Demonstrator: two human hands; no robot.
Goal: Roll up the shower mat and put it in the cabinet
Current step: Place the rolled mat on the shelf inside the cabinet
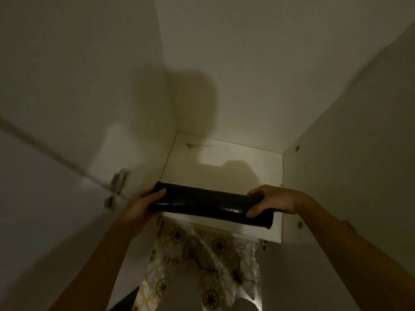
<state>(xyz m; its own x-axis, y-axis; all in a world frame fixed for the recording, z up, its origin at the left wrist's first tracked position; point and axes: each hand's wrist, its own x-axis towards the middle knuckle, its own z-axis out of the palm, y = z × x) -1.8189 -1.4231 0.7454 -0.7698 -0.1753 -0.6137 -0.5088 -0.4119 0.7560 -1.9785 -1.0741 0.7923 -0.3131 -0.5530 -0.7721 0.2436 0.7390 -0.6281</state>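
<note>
The shower mat (pixel 202 203) is a black textured roll, held level across the front edge of the white cabinet shelf (pixel 224 158). My left hand (pixel 143 203) grips its left end and my right hand (pixel 271 200) grips near its right end, whose open tube end sticks out past the fingers. The roll lies just above the shelf's front lip; whether it touches the shelf is unclear. The cabinet is a pale box open toward me, dimly lit.
The open cabinet door (pixel 56 198) stands at the left with its hinges (pixel 119 182) beside my left hand. The right side wall (pixel 348 164) is close to my right wrist. Below the shelf is patterned tile floor (pixel 208 265).
</note>
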